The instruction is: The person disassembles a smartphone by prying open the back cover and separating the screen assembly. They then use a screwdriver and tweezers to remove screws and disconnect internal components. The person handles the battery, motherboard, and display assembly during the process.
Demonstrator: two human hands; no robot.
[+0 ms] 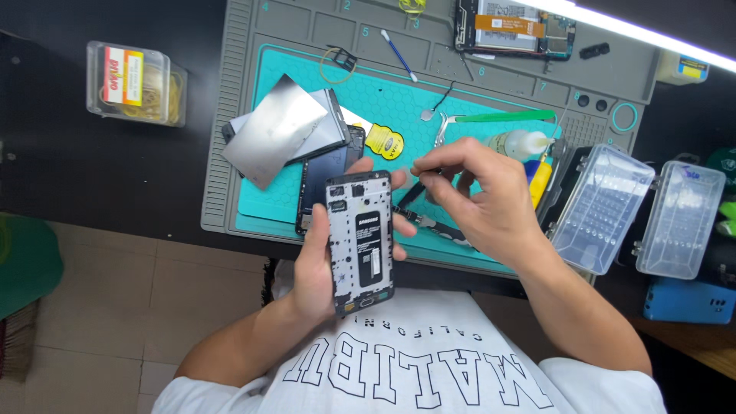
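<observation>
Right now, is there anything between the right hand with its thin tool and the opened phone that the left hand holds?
Nothing visible does. The left hand holds the opened phone upright above the mat's near edge. The right hand pinches a thin dark tool just beside the phone's upper right corner, with only open air between them.

White short-sleeved T-shirt with outlined block lettering, bare forearms.

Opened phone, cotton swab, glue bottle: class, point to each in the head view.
opened phone (360, 241): head view, middle of its exposed frame.
cotton swab (399, 55): head view, mid-stick.
glue bottle (515, 143): head view, its body.
</observation>
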